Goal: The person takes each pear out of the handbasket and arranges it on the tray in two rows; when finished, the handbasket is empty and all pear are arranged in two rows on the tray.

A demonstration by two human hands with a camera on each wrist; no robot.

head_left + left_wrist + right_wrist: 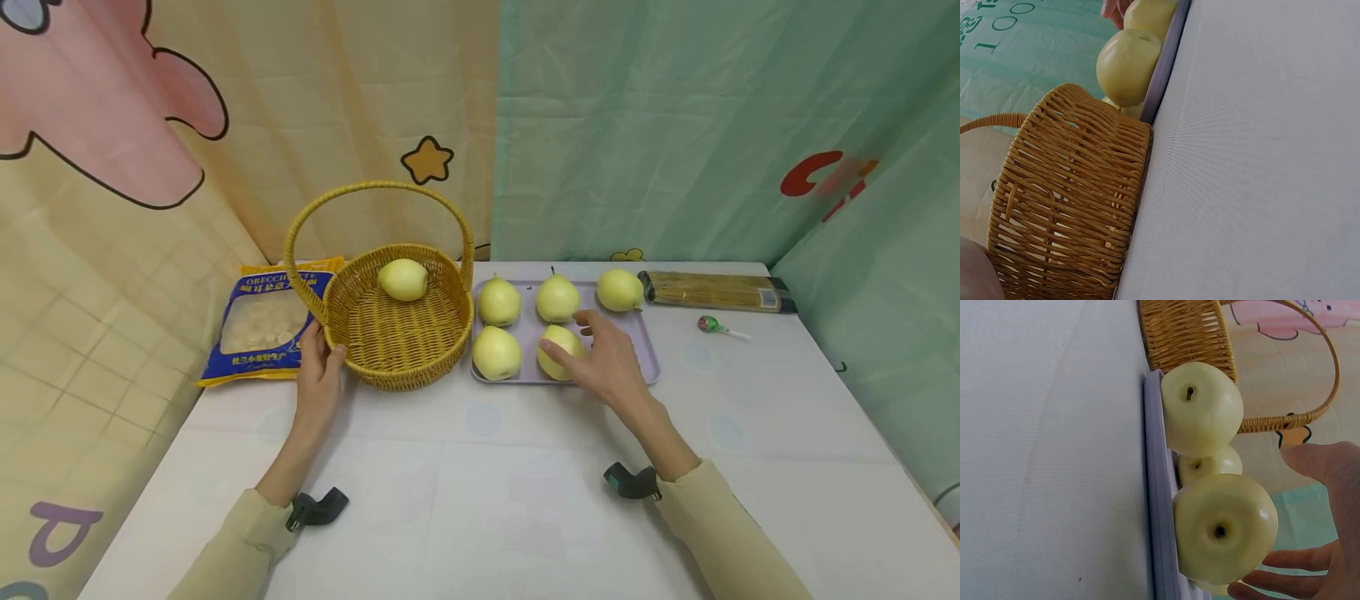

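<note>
A yellow wicker basket (405, 367) with a tall arched handle stands on the table, one pale yellow-green pear (403, 280) inside it. My left hand (319, 375) holds the basket's left side, thumb at the rim and fingers on the outside. Beside the basket lies a lilac tray (649, 358) bearing several more pears. My right hand (607, 358) hovers over the tray, thumb and fingers spread around the front middle pear (557, 358). In the right wrist view this pear (1225, 519) shows below the thumb, with the fingers near its far side and a gap beneath the thumb.
A blue and yellow bag of pasta (262, 321) lies left of the basket. Behind the tray's right end is a long pack of dry noodles (705, 292), with a lollipop (720, 327) in front of it. Curtains hang along the table's back and sides.
</note>
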